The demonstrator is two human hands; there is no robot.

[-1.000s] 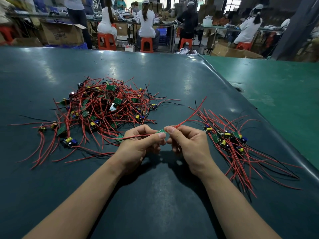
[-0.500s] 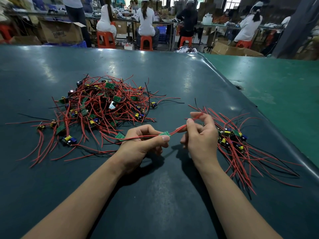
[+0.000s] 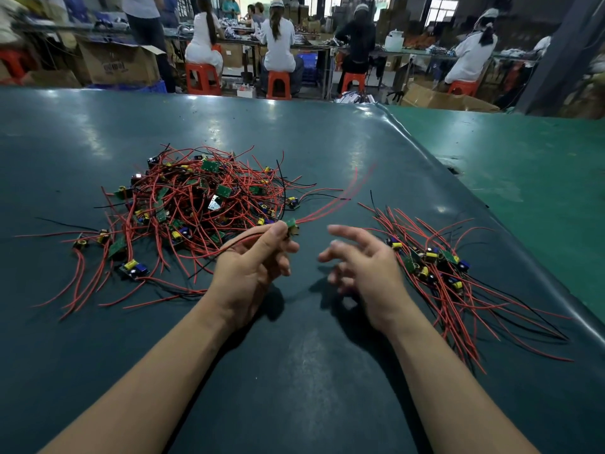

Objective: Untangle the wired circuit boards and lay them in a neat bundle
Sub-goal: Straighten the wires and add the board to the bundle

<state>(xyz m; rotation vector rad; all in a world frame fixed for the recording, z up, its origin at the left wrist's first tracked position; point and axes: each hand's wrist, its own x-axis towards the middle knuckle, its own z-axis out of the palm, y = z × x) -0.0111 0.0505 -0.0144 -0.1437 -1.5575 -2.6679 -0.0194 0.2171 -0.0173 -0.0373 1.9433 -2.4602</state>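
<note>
Holding one small board (image 3: 291, 225) in a pinch, your left hand (image 3: 253, 267) sits near the middle of the frame, thumb and fingertips tight around it. Two red wires (image 3: 330, 204) from that board stick up and to the right, free in the air. More of its wires run back under your palm toward the big messy pile (image 3: 196, 204) in the left middle of the frame.

Your right hand (image 3: 363, 263) is loose and spread, fingers a bit curled, with nothing in it. It looks blurry, so it may be moving. It hangs between your left hand and the neat bundle (image 3: 435, 267) on the right side of the frame, where the boards sit close together and their wires fan out toward the lower right.

Some things could go wrong from here. The wires under your palm might be caught in the pile, I cannot tell. If you pull hard, you could drag other boards along or make a tighter knot. A sharp tug might also hurt a wire where it joins the board. If you drop this board crooked on the bundle, its wires could cross the others and mess up the tidy row on the dark green table (image 3: 294, 371).
</note>
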